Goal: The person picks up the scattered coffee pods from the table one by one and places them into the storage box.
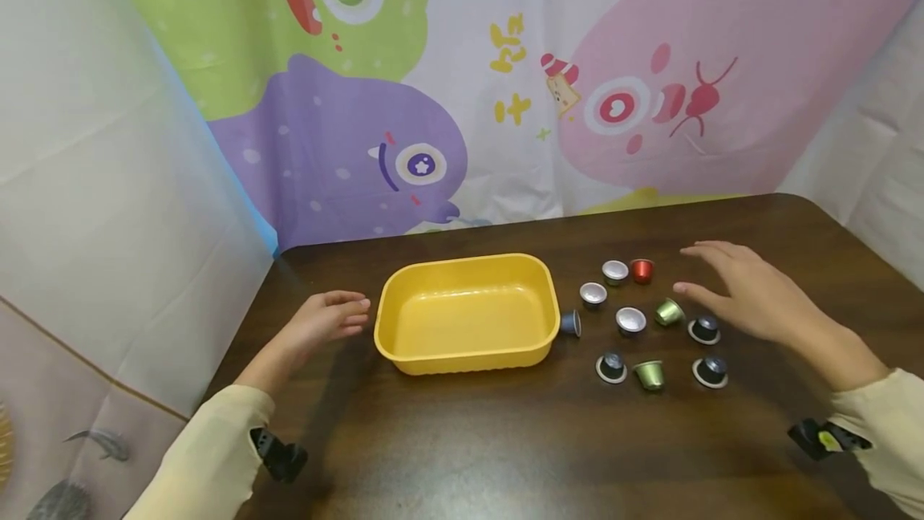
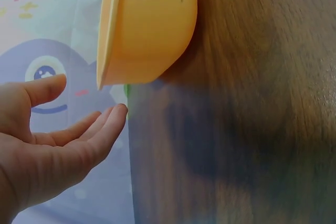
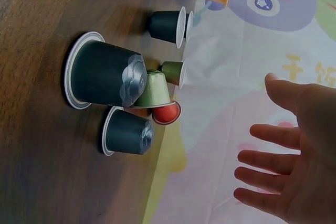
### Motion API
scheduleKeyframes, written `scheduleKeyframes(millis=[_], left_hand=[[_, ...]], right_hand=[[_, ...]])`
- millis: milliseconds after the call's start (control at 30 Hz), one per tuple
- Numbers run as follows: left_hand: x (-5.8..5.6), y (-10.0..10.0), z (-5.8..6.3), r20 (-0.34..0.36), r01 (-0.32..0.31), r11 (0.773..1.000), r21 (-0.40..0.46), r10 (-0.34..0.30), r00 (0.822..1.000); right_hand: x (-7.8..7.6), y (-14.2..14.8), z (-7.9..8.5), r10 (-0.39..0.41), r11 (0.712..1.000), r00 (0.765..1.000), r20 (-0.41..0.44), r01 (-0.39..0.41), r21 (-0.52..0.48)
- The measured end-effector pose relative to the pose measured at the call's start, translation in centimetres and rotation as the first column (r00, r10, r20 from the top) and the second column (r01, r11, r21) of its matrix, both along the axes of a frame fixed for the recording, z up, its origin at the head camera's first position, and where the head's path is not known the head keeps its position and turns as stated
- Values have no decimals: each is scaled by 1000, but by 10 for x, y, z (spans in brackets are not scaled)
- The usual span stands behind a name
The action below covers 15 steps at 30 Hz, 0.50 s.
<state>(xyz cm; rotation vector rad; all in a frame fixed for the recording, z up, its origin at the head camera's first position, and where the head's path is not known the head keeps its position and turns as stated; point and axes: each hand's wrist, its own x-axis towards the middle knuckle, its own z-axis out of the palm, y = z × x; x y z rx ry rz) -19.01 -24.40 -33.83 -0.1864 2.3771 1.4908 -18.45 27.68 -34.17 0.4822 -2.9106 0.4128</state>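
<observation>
A yellow rectangular basin (image 1: 465,363) stands on the dark wooden table. Just left of it hovers my left hand (image 1: 325,319), fingers loosely bent and holding nothing; the left wrist view shows its fingertips below the rim of the basin (image 2: 152,30). My right hand (image 1: 751,291) is raised on the right with fingers spread and nothing in it. Several coffee capsules lie between it and the basin: a red capsule (image 1: 642,270), a green capsule (image 1: 669,312), a second green capsule (image 1: 650,375), and dark capsules standing lid down, one nearest the hand (image 1: 704,330).
A dark blue capsule (image 1: 571,323) lies on its side against the basin's right wall. Silver-lidded capsules, one of them in the middle (image 1: 631,320), sit lid up. A cartoon-printed curtain (image 1: 505,159) hangs behind the table's far edge, with pale cloth at both sides.
</observation>
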Motion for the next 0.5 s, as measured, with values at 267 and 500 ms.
scheduleKeyframes(millis=[267, 500], left_hand=[[-4, -1, -4, 42, -34, 995, 94, 30, 999], [-7, -1, -6, 66, -19, 992, 128, 11, 998]], right_hand=[[5, -4, 1, 32, 999, 999, 9, -32, 9], [13, -5, -3, 74, 997, 997, 0, -74, 16]])
